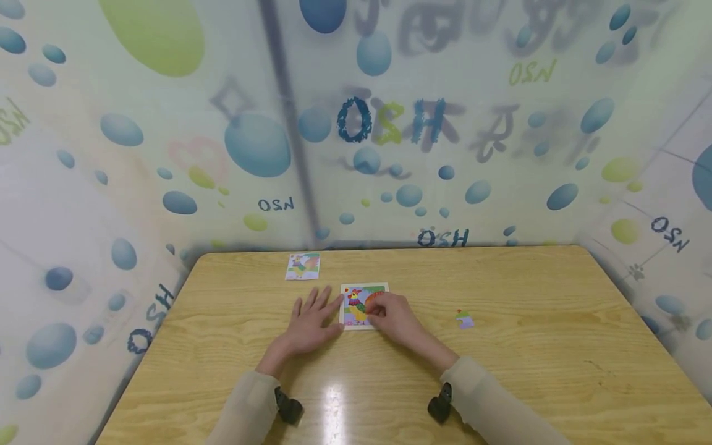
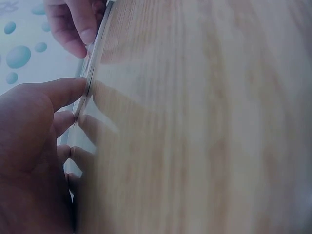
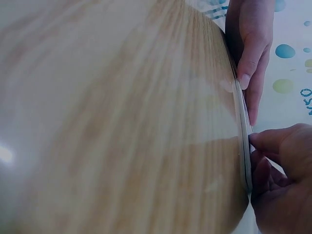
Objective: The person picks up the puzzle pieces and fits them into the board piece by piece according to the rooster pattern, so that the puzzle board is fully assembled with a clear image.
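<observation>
A small square jigsaw puzzle with a colourful rooster lies in a pale-edged tray on the table. My left hand rests flat beside it, fingers spread, with the thumb and index fingertips at the tray's left edge. Over the right part of the picture, my right hand has its thumb and index finger drawn together in a pinch on a puzzle piece, mostly hidden by the fingers. The right wrist view shows this thumb low at the tray's edge, other fingers curled under. A loose puzzle piece, lilac and green, lies to the right.
A square card printed with a paler rooster picture lies farther back, left of the tray. The wooden table ends at a patterned wall behind, with more patterned walls at both sides.
</observation>
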Available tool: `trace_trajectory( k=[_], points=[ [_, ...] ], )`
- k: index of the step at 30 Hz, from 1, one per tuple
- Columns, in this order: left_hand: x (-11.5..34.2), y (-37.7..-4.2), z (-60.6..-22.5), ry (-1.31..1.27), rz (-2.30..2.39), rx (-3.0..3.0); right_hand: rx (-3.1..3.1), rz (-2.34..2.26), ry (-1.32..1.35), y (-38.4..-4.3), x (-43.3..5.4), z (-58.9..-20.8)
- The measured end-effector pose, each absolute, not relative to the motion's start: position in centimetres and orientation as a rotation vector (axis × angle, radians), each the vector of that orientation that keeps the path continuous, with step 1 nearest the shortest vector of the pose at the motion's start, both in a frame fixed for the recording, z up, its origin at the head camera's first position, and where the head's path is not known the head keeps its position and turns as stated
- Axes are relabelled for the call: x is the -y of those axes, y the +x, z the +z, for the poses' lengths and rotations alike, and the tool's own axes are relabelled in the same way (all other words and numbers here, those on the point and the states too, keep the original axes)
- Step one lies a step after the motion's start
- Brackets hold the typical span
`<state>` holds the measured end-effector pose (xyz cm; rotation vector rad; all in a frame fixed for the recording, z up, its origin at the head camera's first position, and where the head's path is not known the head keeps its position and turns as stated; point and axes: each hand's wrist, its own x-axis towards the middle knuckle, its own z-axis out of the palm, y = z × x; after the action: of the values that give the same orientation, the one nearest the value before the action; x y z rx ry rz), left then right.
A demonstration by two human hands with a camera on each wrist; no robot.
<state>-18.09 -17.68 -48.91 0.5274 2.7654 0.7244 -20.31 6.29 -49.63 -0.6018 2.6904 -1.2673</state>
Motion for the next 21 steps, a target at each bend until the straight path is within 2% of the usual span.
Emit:
trace_trajectory(
  k=[21],
  points=[
    [17.65,-18.11,-48.91,0.53,0.747,-2.762,-2.776,-1.022,-0.803,-19.82,-6.19,-49.53]
  ],
)
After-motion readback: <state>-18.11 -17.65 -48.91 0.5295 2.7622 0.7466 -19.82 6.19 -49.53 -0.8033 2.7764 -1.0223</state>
